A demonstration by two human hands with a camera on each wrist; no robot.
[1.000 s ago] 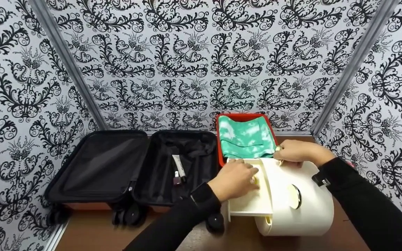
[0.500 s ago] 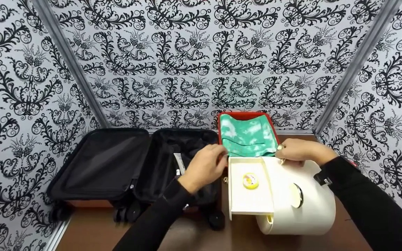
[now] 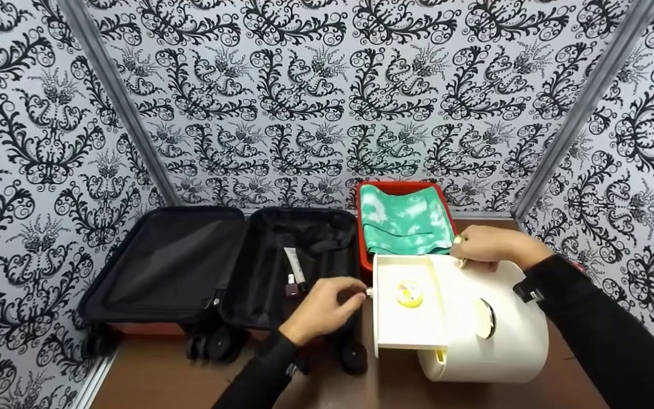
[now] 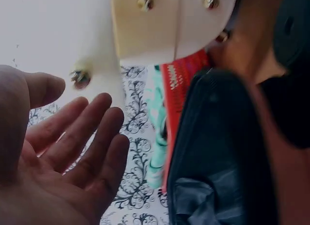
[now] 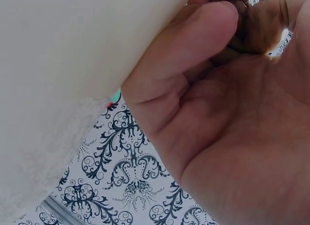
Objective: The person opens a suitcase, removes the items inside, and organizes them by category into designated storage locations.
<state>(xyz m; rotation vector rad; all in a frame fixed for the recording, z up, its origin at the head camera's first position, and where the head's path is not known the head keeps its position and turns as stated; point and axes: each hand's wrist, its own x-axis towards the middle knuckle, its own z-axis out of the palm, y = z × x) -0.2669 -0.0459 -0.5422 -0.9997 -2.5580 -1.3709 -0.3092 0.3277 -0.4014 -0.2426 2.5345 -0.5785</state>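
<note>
Drawer (image 3: 409, 328) juts from the box (image 3: 508, 346) just beside your left hand (image 3: 322, 308), its knob (image 4: 81, 79) near those relaxed, parted fingers (image 4: 102, 133); your right hand (image 3: 483, 247) grips the box.

Head view: set high, facing forward and down, farthest off; covers left hand (image 3: 322, 308), right hand (image 3: 483, 245), black suitcase (image 3: 174, 267), white cabinet (image 3: 511, 346)
Left wrist view: close beside left hand, facing the drawer knob (image 4: 81, 79), scene turned sideways
Right wrist view: nearest, right hand and white cabinet filling most
Drawer knob, red bin (image 3: 401, 186): shared by head, left wrist
Patterned wall (image 3: 304, 102): in all 3
</note>
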